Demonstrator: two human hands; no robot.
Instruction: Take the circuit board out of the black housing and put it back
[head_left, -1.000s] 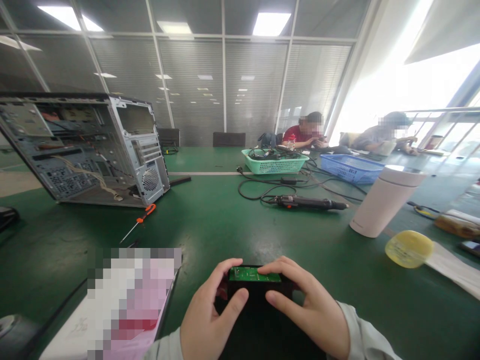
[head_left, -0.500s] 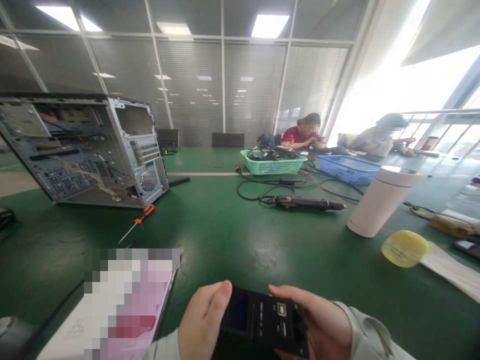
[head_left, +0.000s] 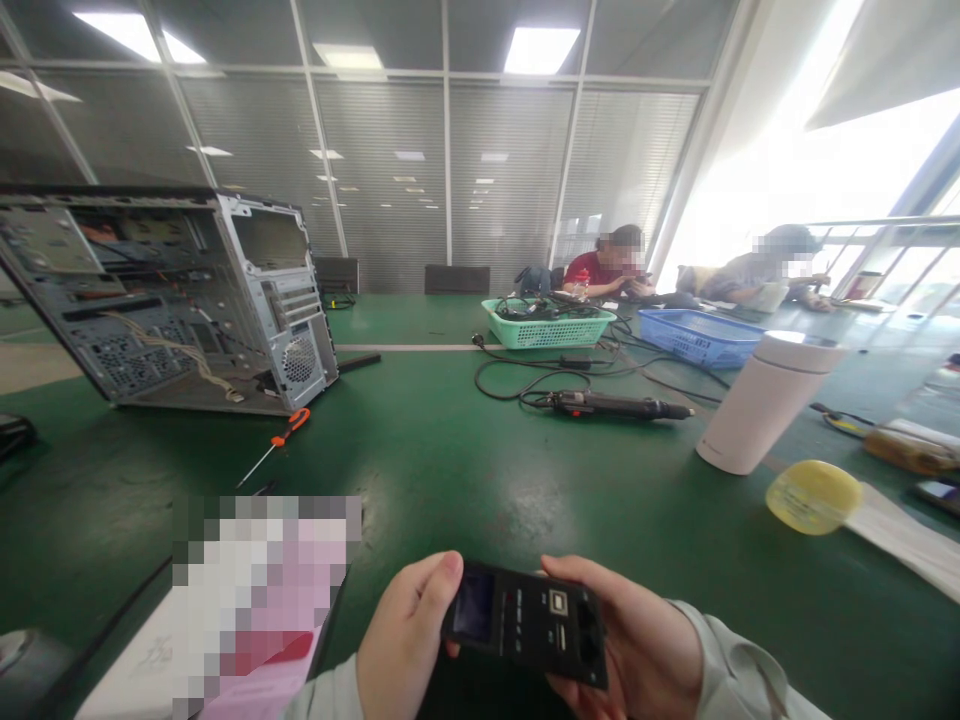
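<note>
Between my hands is a black media-player panel [head_left: 517, 620] with a small dark screen, a USB port, a narrow slot and round openings at its right end. My left hand [head_left: 412, 630] grips the screen end, thumb on the top edge. At the other end, my right hand [head_left: 626, 635] holds the panel with its thumb along the upper edge and fingers underneath. A partly blurred white and pink packet [head_left: 262, 600] lies left of my left hand. Farther off rests a screwdriver [head_left: 277, 440] with an orange handle.
An opened computer case [head_left: 172, 300] stands at the left. Beyond my hands lie a corded electric screwdriver [head_left: 607, 405], a green basket [head_left: 551, 328] of cables and a blue basket [head_left: 697, 340]. A white tumbler [head_left: 765, 405] and yellow container [head_left: 814, 497] stand right. Two people sit at the far right.
The panel has risen slightly and tilted, so its lower edge shows more fully. Both hands keep hold of it, and the surroundings stay the same.
</note>
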